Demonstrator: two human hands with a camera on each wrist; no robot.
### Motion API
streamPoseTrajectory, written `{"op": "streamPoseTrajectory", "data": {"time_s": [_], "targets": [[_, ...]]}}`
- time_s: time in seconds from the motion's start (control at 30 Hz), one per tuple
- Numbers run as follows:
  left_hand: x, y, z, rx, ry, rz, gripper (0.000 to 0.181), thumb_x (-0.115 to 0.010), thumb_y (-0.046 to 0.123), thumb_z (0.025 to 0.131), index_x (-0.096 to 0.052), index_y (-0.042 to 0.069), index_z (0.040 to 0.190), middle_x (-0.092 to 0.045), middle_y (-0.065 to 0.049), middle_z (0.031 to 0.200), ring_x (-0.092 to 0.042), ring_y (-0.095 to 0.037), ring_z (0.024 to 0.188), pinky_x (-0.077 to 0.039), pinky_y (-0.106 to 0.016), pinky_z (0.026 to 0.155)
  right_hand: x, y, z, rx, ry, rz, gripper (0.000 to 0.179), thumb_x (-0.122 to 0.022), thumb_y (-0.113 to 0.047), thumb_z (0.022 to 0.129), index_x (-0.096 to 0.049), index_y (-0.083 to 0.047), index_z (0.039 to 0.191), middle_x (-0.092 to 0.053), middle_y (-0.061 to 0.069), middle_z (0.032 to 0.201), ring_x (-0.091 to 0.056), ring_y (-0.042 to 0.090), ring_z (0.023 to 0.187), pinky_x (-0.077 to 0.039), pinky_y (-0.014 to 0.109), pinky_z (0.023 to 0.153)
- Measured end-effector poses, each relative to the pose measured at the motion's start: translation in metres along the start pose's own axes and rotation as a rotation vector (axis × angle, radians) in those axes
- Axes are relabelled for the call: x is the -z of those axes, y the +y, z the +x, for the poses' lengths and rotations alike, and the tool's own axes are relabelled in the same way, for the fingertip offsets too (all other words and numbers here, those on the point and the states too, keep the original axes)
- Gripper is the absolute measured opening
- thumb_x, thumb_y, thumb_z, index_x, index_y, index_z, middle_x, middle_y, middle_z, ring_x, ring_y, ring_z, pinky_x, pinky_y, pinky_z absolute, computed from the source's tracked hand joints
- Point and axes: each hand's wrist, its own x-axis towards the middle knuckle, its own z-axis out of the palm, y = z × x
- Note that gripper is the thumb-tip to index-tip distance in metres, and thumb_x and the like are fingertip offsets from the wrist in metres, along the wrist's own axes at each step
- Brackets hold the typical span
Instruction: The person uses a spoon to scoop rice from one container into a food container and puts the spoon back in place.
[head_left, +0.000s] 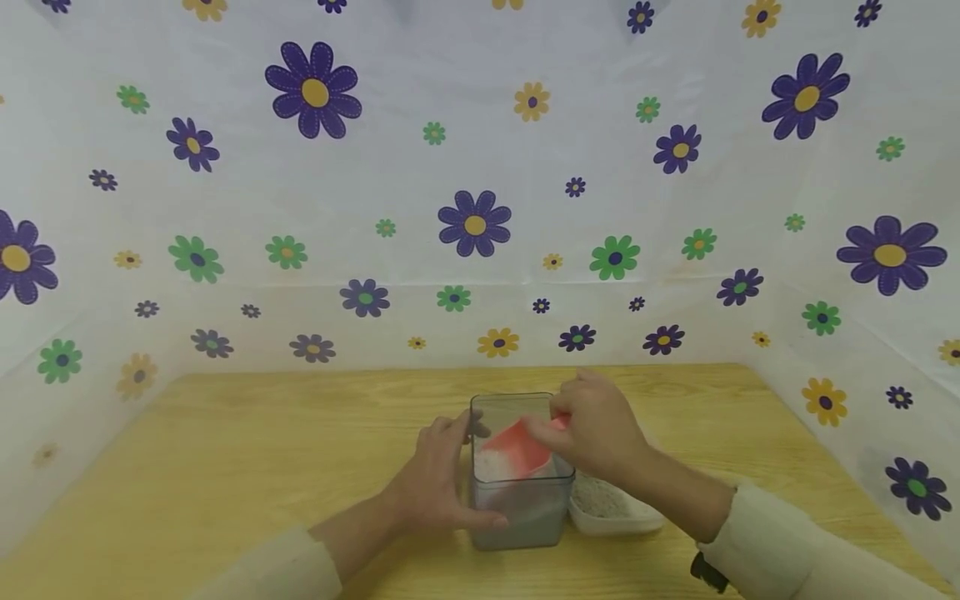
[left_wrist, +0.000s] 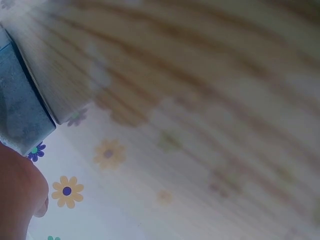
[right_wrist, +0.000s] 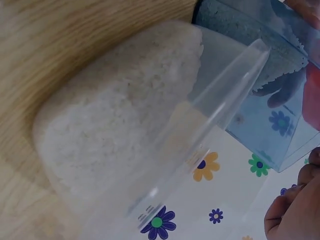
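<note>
A see-through bluish square container (head_left: 523,521) stands on the table, holding white grains that look like rice (head_left: 491,468). My left hand (head_left: 427,487) holds the container's left side, thumb across the front and fingers along the side. My right hand (head_left: 600,429) grips the handle of a pink scoop (head_left: 525,454), whose bowl is tilted inside the container at the grains. The left wrist view catches only a corner of the container (left_wrist: 22,100) and part of the left hand (left_wrist: 20,192). In the right wrist view, curled fingers of the right hand (right_wrist: 295,210) appear at the edge.
Right of the container, touching or nearly so, sits a low translucent white tub (head_left: 626,527) with similar grains (right_wrist: 120,110) in it. The wooden table (head_left: 285,467) is bordered by a white flowered sheet (head_left: 420,183) at the back and sides.
</note>
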Motion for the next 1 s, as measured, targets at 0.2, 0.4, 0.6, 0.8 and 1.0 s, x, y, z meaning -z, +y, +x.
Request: {"op": "streamPoseTrajectory", "data": {"time_s": [0.2, 0.4, 0.6, 0.8, 1.0], "targets": [[0.001, 0.000, 0.000, -0.003, 0.006, 0.004, 0.110, -0.083, 0.068, 0.060, -0.039, 0.013, 0.145, -0.053, 0.004, 0.132, -0.042, -0.016, 0.119, -0.040, -0.049, 0.099, 0.003, 0.001, -0.002, -0.182, -0.068, 0.095, 0.053, -0.073, -0.032, 0.087, -0.044, -0.017, 0.045, -0.035, -0.008, 0.048, -0.040, 0.012, 0.061, -0.034, 0.028, 0.061], [0.000, -0.001, 0.000, 0.003, -0.001, 0.001, 0.113, -0.083, 0.069, 0.060, -0.037, 0.014, 0.147, -0.053, 0.005, 0.132, -0.042, -0.016, 0.118, -0.041, -0.048, 0.098, 0.008, 0.005, -0.002, -0.314, -0.128, 0.173, 0.056, -0.069, -0.036, 0.091, -0.041, -0.014, 0.047, -0.032, -0.006, 0.048, -0.035, 0.012, 0.051, -0.029, 0.027, 0.052], [-0.001, -0.002, 0.000, 0.010, -0.007, -0.007, 0.111, -0.083, 0.069, 0.061, -0.038, 0.014, 0.146, -0.052, 0.005, 0.132, -0.042, -0.017, 0.116, -0.042, -0.047, 0.096, 0.021, 0.011, -0.003, -0.386, -0.129, 0.206, 0.053, -0.068, -0.040, 0.093, -0.045, -0.014, 0.052, -0.032, -0.006, 0.050, -0.034, 0.012, 0.050, -0.025, 0.024, 0.048], [0.000, 0.001, 0.000, 0.033, -0.017, -0.011, 0.113, -0.081, 0.070, 0.061, -0.037, 0.013, 0.148, -0.052, 0.005, 0.134, -0.041, -0.017, 0.119, -0.041, -0.048, 0.099, 0.038, 0.026, -0.005, -0.410, -0.110, 0.171, 0.053, -0.066, -0.043, 0.094, -0.046, -0.013, 0.054, -0.033, -0.005, 0.052, -0.035, 0.014, 0.052, -0.025, 0.025, 0.049], [0.001, 0.001, 0.000, 0.035, -0.016, -0.009, 0.115, -0.082, 0.070, 0.061, -0.037, 0.011, 0.148, -0.052, 0.003, 0.135, -0.041, -0.019, 0.120, -0.040, -0.050, 0.100, 0.053, 0.045, -0.010, -0.440, -0.067, 0.137, 0.055, -0.064, -0.045, 0.095, -0.046, -0.012, 0.055, -0.035, -0.004, 0.052, -0.037, 0.016, 0.053, -0.027, 0.026, 0.049]]}}
